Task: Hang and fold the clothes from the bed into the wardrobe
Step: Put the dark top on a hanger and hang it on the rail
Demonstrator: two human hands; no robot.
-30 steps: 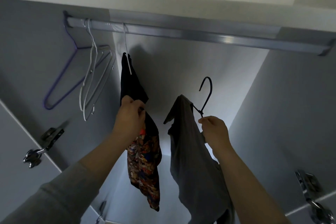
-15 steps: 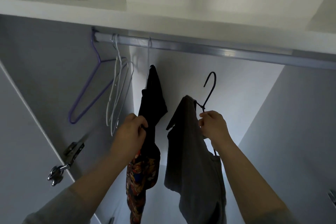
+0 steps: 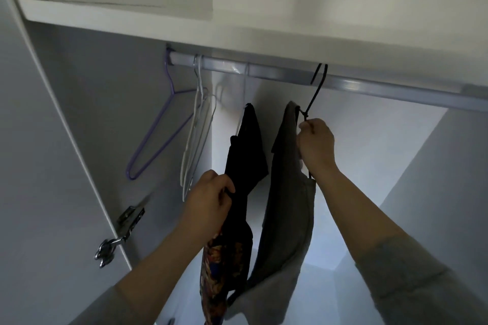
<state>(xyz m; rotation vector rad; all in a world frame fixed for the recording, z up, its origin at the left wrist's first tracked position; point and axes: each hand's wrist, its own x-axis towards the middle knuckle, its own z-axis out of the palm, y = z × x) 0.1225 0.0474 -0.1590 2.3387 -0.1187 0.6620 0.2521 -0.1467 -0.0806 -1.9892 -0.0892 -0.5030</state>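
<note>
The fingers (image 3: 307,127) of the right hand (image 3: 315,145) are curled tight and pinch the twisted neck of a black wire hanger (image 3: 314,95), just below its hook. The hook lies over the metal rail (image 3: 369,84) of the wardrobe (image 3: 105,103), right of the middle. A grey garment (image 3: 286,192) hangs on this hanger, to the left of the hand and touching it, and falls down past the wrist to the near edge of the view. The fingers (image 3: 224,188) of the left hand (image 3: 210,202) are also curled and grip a fold of a black garment (image 3: 248,150), about half way down its length. This garment has a colourful print (image 3: 220,258) on its lower part, below the hand. It hangs from a thin pale hanger (image 3: 246,87) whose hook goes up to the rail, left of the black hanger. The two garments hang side by side, close together, and touch near the bottom. Both arms wear grey sleeves (image 3: 412,293) pushed back from the wrists. Further left on the rail hang two white wire hangers (image 3: 196,137), and at the left end a purple hanger (image 3: 161,137), all without clothes. A white shelf (image 3: 132,16) runs just above the rail. On the left side a metal door hinge (image 3: 129,219) sits on the wardrobe wall beside the open door (image 3: 39,166).
</note>
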